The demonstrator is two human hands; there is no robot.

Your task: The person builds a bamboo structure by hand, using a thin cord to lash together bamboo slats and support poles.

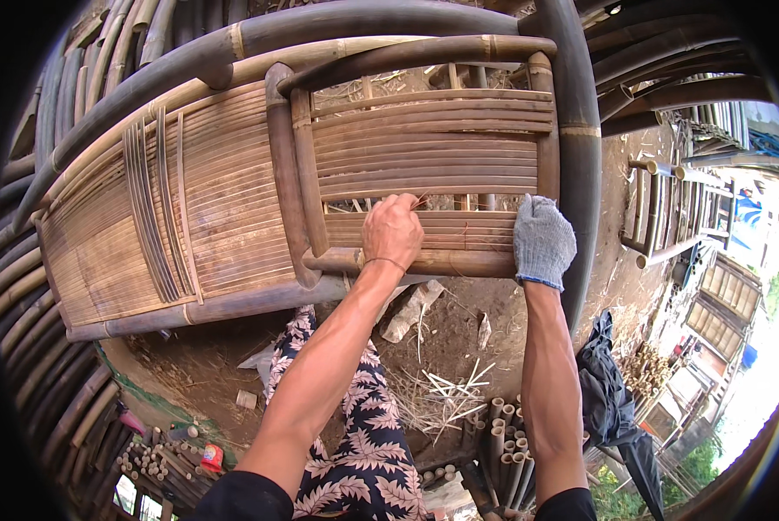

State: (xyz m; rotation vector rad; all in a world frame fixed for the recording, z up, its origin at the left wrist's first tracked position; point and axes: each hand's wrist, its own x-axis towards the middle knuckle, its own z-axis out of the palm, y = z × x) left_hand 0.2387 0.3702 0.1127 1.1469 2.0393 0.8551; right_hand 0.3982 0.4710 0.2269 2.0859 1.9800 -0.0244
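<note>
Both forearms rise from below: the bare left hand (393,230) pinches a thin strip at the bamboo chair frame's (424,165) slats, while the gloved right hand (543,241) grips its lower rail (433,261).

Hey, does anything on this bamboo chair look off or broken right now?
One gap stands out: between the slats of the bamboo chair panel, above the left hand, a slat seems missing. Only the right hand wears a glove. Nothing looks broken.
</note>
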